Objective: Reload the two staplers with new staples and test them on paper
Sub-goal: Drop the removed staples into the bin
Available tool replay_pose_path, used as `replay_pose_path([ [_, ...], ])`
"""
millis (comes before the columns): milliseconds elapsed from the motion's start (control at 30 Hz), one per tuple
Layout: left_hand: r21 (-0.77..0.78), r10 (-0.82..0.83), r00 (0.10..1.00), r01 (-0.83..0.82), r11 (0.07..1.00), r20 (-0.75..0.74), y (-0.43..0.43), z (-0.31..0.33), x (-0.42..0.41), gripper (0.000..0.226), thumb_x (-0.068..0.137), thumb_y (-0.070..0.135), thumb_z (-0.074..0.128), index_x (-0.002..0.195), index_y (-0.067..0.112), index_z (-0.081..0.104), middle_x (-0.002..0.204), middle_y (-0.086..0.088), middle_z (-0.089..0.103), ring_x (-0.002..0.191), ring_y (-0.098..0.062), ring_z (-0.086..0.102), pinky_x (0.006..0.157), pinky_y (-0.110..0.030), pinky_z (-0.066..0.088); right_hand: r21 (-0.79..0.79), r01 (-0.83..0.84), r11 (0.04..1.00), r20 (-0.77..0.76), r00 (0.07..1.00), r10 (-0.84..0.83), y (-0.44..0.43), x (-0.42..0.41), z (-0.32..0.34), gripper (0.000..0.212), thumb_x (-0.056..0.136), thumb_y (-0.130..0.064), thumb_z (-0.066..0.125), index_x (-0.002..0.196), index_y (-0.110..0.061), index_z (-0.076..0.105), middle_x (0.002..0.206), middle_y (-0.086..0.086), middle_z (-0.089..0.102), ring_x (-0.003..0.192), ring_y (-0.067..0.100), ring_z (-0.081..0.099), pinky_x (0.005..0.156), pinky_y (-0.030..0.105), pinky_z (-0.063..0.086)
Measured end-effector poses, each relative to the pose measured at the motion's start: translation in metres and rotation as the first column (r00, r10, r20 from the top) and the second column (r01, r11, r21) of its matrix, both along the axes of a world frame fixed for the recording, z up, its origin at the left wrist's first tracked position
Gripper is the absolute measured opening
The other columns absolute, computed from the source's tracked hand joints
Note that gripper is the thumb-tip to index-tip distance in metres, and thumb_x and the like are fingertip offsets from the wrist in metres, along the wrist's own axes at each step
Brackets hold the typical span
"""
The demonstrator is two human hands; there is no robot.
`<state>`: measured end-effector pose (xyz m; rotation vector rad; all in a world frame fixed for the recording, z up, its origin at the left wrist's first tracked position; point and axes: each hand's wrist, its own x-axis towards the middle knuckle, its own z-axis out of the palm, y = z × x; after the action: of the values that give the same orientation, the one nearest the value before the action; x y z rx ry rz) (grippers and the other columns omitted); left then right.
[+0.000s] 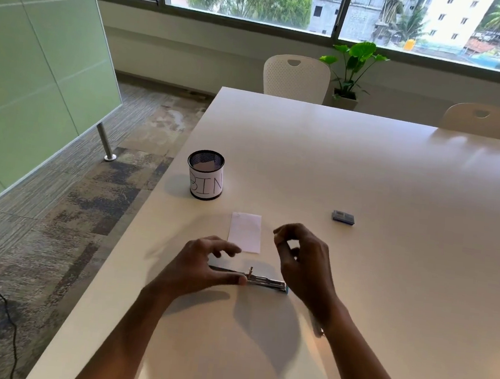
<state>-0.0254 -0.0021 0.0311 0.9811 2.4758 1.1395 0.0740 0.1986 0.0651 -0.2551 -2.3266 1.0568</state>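
Note:
A stapler (266, 282) lies swung open flat on the white table (368, 171), its metal staple channel facing up and a blue tip at its right end. My left hand (200, 264) sits over its dark left end, thumb tip touching the channel, fingers spread and blurred above it. My right hand (303, 259) hovers just above and right of the stapler, fingers curled toward the thumb; whether it pinches anything is too small to tell. A small white sheet of paper (245, 232) lies just beyond the hands. A small blue-grey staple box (343, 217) rests further right.
A black mesh cup labelled BIN (205, 174), with a paper scrap inside, stands near the table's left edge. Two white chairs (296, 77) and a potted plant (352, 67) are past the far edge. A green partition (34, 58) stands on the left.

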Motion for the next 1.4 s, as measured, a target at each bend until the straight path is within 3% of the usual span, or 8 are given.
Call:
replay_pose_path([
  [233,0.228,0.306,0.950,-0.283,0.931,-0.068,0.012,0.000,-0.033,0.032,0.083,0.049,0.071,0.103,0.025,0.074,0.098,0.013,0.073,0.086,-0.001,0.065,0.068,-0.023,0.056,-0.019,0.001,1.000,-0.100,0.995,-0.002,0.000,-0.036,0.033,0.010,0.083,-0.006,0.069,0.080,-0.015,0.070,0.075,-0.009,0.070,0.068,0.008,0.066,0.060,0.013,0.050],
  [367,0.213,0.448,0.878,-0.411,0.886,-0.168,0.027,-0.015,-0.057,0.022,0.089,0.029,0.070,0.104,0.014,0.076,0.105,-0.003,0.076,0.095,-0.019,0.067,0.082,-0.030,0.055,-0.038,-0.023,0.999,-0.142,0.990,0.017,-0.007,-0.069,0.037,0.008,0.085,-0.008,0.069,0.090,-0.013,0.071,0.076,-0.006,0.070,0.069,0.007,0.065,0.062,0.014,0.054],
  [467,0.152,0.448,0.871,-0.424,0.893,-0.200,0.034,-0.025,-0.066,0.025,0.090,0.024,0.068,0.108,0.008,0.075,0.109,-0.010,0.075,0.104,-0.026,0.068,0.094,-0.034,0.053,-0.018,-0.037,0.999,-0.147,0.989,0.034,-0.013,-0.098,0.039,0.018,0.088,-0.009,0.068,0.105,-0.011,0.075,0.084,-0.002,0.074,0.073,0.006,0.068,0.068,0.012,0.055],
  [700,0.075,0.411,0.860,-0.409,0.910,-0.301,0.038,-0.031,-0.068,0.037,0.089,0.026,0.067,0.119,0.005,0.070,0.122,-0.012,0.070,0.117,-0.023,0.061,0.104,-0.027,0.043,0.083,-0.067,0.994,-0.119,0.990,0.076,-0.026,-0.174,0.051,0.019,0.083,-0.002,0.067,0.092,-0.012,0.079,0.088,0.001,0.079,0.074,0.013,0.071,0.075,0.023,0.056],
  [867,0.067,0.397,0.865,-0.396,0.916,-0.307,0.036,-0.032,-0.069,0.041,0.091,0.033,0.064,0.122,0.006,0.068,0.127,-0.010,0.068,0.123,-0.022,0.057,0.106,-0.027,0.040,0.100,-0.092,0.991,-0.018,0.995,0.094,-0.040,-0.219,0.047,0.023,0.081,0.000,0.066,0.096,-0.014,0.079,0.095,0.002,0.078,0.078,0.015,0.070,0.078,0.023,0.054],
  [1067,0.067,0.394,0.866,-0.393,0.917,-0.308,0.036,-0.033,-0.071,0.042,0.093,0.034,0.061,0.125,0.008,0.066,0.131,-0.008,0.065,0.127,-0.019,0.054,0.106,-0.021,0.034,0.176,-0.148,0.973,0.144,0.982,0.123,-0.041,-0.240,0.038,0.021,0.080,-0.007,0.069,0.096,-0.014,0.079,0.097,0.011,0.077,0.090,0.029,0.071,0.078,0.038,0.058],
  [1233,0.077,0.400,0.861,-0.397,0.915,-0.313,0.036,-0.033,-0.074,0.043,0.092,0.036,0.061,0.123,0.007,0.068,0.128,-0.008,0.067,0.125,-0.020,0.056,0.107,-0.024,0.038,0.118,-0.093,0.989,0.117,0.990,0.079,-0.034,-0.236,0.038,0.026,0.082,-0.001,0.064,0.096,-0.015,0.081,0.098,0.005,0.079,0.087,0.021,0.072,0.078,0.018,0.047],
  [1400,0.092,0.404,0.856,-0.396,0.914,-0.324,0.034,-0.031,-0.074,0.039,0.091,0.033,0.065,0.116,0.004,0.071,0.122,-0.011,0.070,0.119,-0.024,0.061,0.104,-0.030,0.044,-0.001,-0.080,0.997,0.018,0.997,0.080,-0.017,-0.199,0.042,0.015,0.083,-0.005,0.069,0.086,-0.014,0.080,0.087,-0.001,0.079,0.070,0.015,0.072,0.076,0.024,0.053],
])
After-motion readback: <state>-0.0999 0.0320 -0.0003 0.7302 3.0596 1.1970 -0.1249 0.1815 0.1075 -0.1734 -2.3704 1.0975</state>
